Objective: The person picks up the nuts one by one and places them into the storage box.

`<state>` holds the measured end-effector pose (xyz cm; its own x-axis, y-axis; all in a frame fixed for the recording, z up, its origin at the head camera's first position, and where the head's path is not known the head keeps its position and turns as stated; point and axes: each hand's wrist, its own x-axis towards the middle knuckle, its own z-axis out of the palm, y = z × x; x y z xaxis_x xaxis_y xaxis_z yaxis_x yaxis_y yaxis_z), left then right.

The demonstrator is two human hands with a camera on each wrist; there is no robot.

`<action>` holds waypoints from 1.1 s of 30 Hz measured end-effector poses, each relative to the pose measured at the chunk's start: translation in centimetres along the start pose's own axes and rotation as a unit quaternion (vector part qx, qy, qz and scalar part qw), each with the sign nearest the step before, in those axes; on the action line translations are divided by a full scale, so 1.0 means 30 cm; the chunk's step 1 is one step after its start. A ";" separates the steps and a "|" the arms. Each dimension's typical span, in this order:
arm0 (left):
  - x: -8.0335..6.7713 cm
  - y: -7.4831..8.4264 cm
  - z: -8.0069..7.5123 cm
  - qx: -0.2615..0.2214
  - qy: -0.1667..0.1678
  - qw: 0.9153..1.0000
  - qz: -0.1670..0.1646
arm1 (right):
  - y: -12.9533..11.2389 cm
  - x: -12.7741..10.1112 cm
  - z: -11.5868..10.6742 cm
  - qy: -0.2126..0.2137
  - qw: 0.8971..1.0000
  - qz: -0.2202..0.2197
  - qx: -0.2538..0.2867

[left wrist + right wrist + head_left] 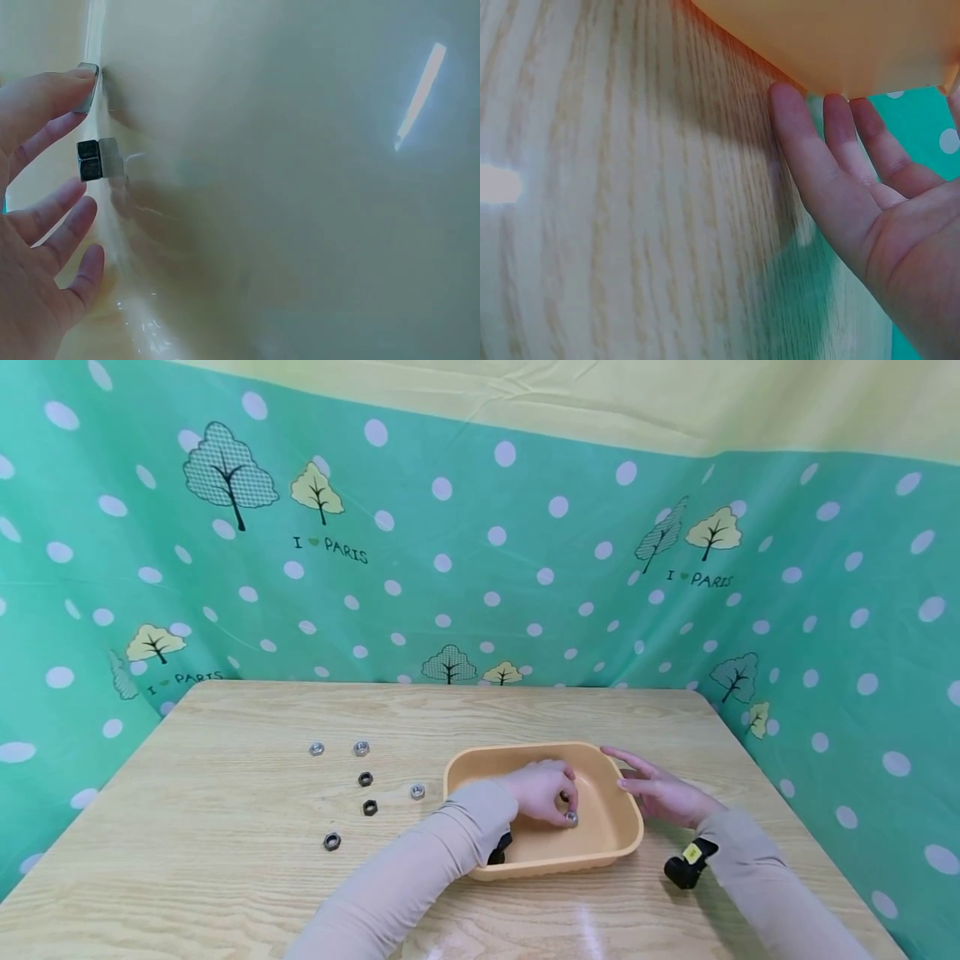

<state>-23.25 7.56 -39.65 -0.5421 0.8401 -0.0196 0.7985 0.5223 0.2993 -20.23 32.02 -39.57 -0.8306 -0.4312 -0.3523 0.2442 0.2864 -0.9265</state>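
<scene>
Inside a tan plastic tub [611,835], my left hand [542,789] pinches a silver hex nut [572,818] between thumb and forefinger, close over the floor. A black hex nut [88,160] stands on the tub's floor beside it, under the hand, with its reflection showing in the left wrist view. The other left fingers are loosely spread. At the tub's right end is my right hand [667,797], its fingers extended along the rim and outer wall. In the right wrist view the right fingertips [786,97] lie right at the tub's side.
Left of the tub on the wooden table [225,777] lie three silver nuts, the nearest one [417,791] close to the tub, and three dark nuts, one [332,842] nearer the front. A green dotted cloth [450,585] hangs behind and along both sides.
</scene>
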 end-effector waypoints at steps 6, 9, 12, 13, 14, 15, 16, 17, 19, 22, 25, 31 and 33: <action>-0.002 0.001 0.001 -0.007 -0.003 1.000 0.000 | -0.002 0.002 0.002 0.003 1.000 0.006 0.006; 0.000 0.001 0.004 -0.005 -0.005 1.000 0.001 | -0.002 0.002 0.001 0.004 1.000 0.007 0.006; 0.001 0.001 0.007 -0.005 -0.006 1.000 0.003 | -0.001 0.003 0.001 0.006 1.000 0.007 0.005; 0.001 0.002 0.007 -0.004 -0.007 1.000 0.003 | -0.001 0.003 0.001 0.006 1.000 0.007 0.004; 0.001 0.002 0.007 -0.003 -0.007 1.000 0.003 | -0.001 0.002 0.001 0.005 1.000 0.007 0.003; 0.002 0.002 0.007 -0.003 -0.007 1.000 0.003 | -0.002 0.002 0.001 0.005 1.000 0.007 0.002; 0.002 0.002 0.008 -0.001 -0.006 1.000 0.002 | -0.002 0.002 0.002 0.005 1.000 0.006 0.001; 0.003 0.001 0.009 0.001 -0.006 1.000 0.003 | -0.003 0.001 0.002 0.005 1.000 0.007 0.000; 0.005 0.000 0.012 0.002 -0.002 1.000 0.004 | -0.005 0.000 0.003 0.005 1.000 0.008 -0.001; 0.008 -0.003 0.016 0.003 0.000 1.000 0.006 | -0.008 -0.002 0.004 0.006 1.000 0.009 -0.003; 0.010 -0.003 0.016 0.005 0.001 1.000 0.006 | -0.009 -0.001 0.003 0.006 1.000 0.009 -0.004; 0.012 -0.002 0.014 0.016 -0.002 1.000 0.003 | -0.006 0.003 0.001 0.007 1.000 0.007 -0.005; 0.012 -0.003 0.016 0.015 -0.003 1.000 0.001 | -0.004 0.004 0.001 0.007 1.000 0.007 -0.005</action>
<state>-23.40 7.88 -40.13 -0.5390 0.8419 -0.0246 0.8073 0.5247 0.2700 -20.34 31.91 -39.51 -0.8343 -0.4150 -0.3629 0.2508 0.3004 -0.9202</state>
